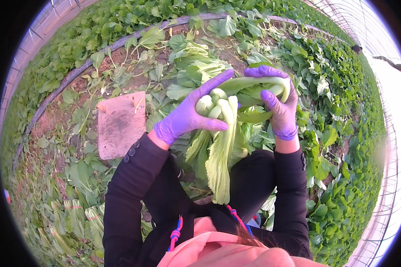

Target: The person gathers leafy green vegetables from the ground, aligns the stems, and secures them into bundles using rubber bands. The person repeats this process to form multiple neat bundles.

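Note:
Purple gloves cover both hands. My left hand (195,113) is wrapped around the pale stem ends of several leafy green vegetables (222,147), whose leaves hang down over the lap. To the right, my right hand (280,103) grips the bent pale stems of a leafy green stalk (282,85), its thumb and fingers on either side. The leaves of that stalk reach left towards the left hand's bunch. Just beyond the hands lies a pile of cut greens (200,63) on the ground.
A pinkish, stained board (122,125) with short pegs lies left of the left hand. Banded bundles of greens (93,217) rest at the lower left. A dark hose or edging strip (77,71) curves across the soil. Growing plants (347,187) fill the right side, under a greenhouse frame (392,190).

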`<state>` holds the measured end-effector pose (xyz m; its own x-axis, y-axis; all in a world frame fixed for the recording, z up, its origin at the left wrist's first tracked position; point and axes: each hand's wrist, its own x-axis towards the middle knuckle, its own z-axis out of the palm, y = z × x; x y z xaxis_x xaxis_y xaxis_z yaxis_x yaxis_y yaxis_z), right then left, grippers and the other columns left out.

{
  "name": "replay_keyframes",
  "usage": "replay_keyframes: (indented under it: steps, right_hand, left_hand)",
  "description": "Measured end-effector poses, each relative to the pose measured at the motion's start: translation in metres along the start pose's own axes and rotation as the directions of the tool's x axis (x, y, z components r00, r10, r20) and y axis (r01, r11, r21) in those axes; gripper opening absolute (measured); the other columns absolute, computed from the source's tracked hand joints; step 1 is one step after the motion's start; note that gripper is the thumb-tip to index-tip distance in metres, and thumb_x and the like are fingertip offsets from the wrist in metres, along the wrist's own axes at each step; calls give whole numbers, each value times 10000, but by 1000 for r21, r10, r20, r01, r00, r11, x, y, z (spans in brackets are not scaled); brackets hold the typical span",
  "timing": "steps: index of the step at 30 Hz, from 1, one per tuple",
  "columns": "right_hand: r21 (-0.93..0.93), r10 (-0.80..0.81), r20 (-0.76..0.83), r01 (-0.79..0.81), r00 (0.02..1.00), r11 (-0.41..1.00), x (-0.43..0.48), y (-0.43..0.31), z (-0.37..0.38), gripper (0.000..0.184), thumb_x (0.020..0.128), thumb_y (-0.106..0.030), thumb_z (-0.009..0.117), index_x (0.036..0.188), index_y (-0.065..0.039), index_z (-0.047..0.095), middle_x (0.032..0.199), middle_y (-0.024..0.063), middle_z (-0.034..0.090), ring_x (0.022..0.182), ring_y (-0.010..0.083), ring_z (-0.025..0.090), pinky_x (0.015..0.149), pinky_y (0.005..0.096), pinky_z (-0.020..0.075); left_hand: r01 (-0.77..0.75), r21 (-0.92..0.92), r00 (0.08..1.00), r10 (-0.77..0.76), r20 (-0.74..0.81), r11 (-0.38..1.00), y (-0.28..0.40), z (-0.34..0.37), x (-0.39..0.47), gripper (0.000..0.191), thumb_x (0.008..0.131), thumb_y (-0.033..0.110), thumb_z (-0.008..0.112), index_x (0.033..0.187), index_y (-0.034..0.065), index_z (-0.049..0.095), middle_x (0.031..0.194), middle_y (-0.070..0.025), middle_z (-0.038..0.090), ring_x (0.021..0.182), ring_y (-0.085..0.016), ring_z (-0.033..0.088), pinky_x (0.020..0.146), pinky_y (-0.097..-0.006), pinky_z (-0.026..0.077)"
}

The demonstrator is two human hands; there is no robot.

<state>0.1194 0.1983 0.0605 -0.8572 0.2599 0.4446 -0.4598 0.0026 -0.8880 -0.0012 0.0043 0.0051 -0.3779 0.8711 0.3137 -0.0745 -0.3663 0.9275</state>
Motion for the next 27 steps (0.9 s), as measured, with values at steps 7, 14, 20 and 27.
replay_keyframes:
  steps: [7,14,20,27]
  right_hand:
    - [-740,252,70,-119,965,661,-3,-9,21,341,902,-206,760,1167,-62,603,1049,129,691,884,244,678,829,344,529]
    - [-401,160,50,-127,986,907,6,39,31,204,1043,-197,569,1142,-20,543,1002,56,591,924,125,558,859,298,477]
    - [21,331,177,-340,927,940,1,32,24,488,955,-322,678,1289,-8,513,1271,109,577,1212,194,530,1076,343,391]
    - [207,150,393,-246,907,947,-1,34,13,755,850,-142,783,1495,6,418,1525,147,440,1454,270,366,1194,425,292]
  left_hand:
    - [-123,234,962,174,-209,964,4,-12,-5,1051,705,92,885,1586,116,312,1285,-46,592,1187,-125,529,1073,-308,415]
    - [-105,345,953,194,-233,933,-1,-15,-7,1041,709,93,875,1584,105,310,1312,-79,596,1180,-145,559,1065,-314,431]
    - [-157,323,930,250,-271,933,-4,-15,-7,1044,703,74,875,1584,109,315,1288,-58,587,1173,-143,554,1049,-318,447]
    - [-170,183,933,219,-287,968,-1,-20,-9,1045,689,84,895,1573,104,339,1283,-39,583,1180,-134,545,1067,-320,428]
